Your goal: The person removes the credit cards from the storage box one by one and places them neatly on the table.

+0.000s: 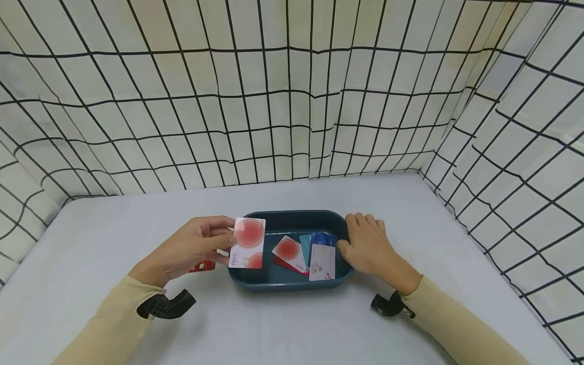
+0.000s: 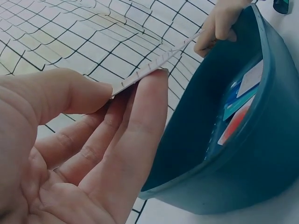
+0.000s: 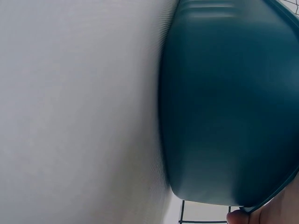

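My left hand [image 1: 193,248] pinches a white card with red circles [image 1: 247,243] between thumb and fingers, upright above the left end of a dark teal plastic basin [image 1: 292,287]. In the left wrist view the card [image 2: 152,66] appears nearly edge-on. My right hand [image 1: 369,246] grips the basin's right rim. Inside the basin lie a similar card with a red circle [image 1: 289,253], a red card [image 1: 292,267] partly under it, a teal card [image 1: 305,246], a blue card [image 1: 322,238] and a pale pink card [image 1: 322,263], overlapping. The right wrist view mostly shows the basin's outer wall [image 3: 224,102].
A red card [image 1: 203,266] lies on the white table [image 1: 292,329] left of the basin, partly hidden by my left hand. Black wire grid panels [image 1: 274,111] with white backing stand behind and at both sides of the table.
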### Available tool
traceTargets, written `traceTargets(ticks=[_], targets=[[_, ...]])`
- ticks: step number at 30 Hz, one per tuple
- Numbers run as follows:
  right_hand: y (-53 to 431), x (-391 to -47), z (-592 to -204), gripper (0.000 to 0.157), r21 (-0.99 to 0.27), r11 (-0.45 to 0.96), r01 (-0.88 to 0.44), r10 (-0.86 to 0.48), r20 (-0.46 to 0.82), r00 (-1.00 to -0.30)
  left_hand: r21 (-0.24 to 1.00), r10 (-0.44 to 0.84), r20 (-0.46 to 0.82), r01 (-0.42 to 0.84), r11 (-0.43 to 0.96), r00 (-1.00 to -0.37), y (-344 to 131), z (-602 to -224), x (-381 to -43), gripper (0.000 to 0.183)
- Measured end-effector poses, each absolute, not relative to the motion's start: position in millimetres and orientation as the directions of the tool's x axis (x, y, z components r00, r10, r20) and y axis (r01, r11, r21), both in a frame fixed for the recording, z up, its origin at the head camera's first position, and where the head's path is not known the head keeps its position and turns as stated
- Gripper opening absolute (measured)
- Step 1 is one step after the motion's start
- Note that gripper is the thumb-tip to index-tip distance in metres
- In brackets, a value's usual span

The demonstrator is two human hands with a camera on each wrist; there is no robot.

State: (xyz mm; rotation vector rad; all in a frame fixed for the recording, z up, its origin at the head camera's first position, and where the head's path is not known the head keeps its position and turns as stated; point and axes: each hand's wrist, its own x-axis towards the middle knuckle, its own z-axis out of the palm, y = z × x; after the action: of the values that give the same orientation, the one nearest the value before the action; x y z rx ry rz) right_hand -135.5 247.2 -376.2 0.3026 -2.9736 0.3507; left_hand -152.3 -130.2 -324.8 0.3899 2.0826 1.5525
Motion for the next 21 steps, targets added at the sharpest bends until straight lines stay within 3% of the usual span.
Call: traceTargets(ticks=[21], targets=[[248.3,-136.2,-376.1,0.017,-0.212,0.954,-0.212,-0.180,0.161,-0.970,0.957,0.483,-0.213,-0.080,0.280,-0.849,-163.2,-340.1,-144.9,0.050]])
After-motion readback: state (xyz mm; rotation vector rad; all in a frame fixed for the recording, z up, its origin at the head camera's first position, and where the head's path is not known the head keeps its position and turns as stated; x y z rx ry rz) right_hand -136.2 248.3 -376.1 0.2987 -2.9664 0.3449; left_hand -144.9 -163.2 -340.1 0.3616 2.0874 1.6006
